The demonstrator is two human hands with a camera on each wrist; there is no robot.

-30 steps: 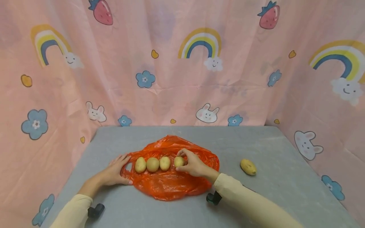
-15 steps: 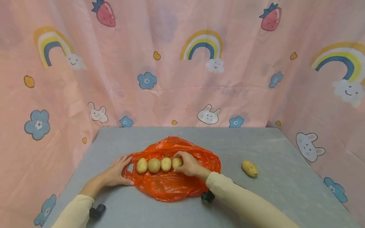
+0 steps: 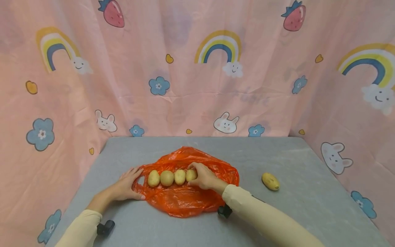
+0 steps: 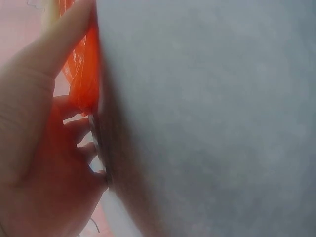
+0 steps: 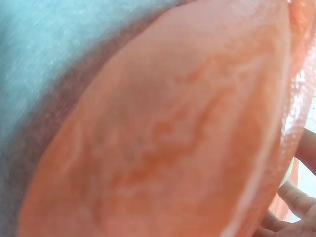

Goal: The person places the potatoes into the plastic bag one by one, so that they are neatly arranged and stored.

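Note:
An orange-red plastic bag (image 3: 182, 202) lies flat on the table, with several potatoes in a row across it. My right hand (image 3: 205, 176) grips the rightmost potato (image 3: 191, 175) between thumb and fingers, close beside the pale potato (image 3: 180, 176). Further left in the row come a rounder, browner potato (image 3: 167, 178) and a yellowish potato (image 3: 153, 178). With fingers spread, my left hand (image 3: 126, 185) rests on the bag's left end. In the left wrist view its thumb and fingers lie along the bag (image 4: 85, 74). Bag film fills most of the right wrist view.
Apart from the bag, a longish yellow potato (image 3: 270, 181) lies on the right side of the grey table (image 3: 296, 212). A pink patterned curtain (image 3: 185, 109) encloses the table at the back and both sides.
My right hand has shifted left with its potato, narrowing the gap to the rest of the row. The left hand stays in place on the bag.

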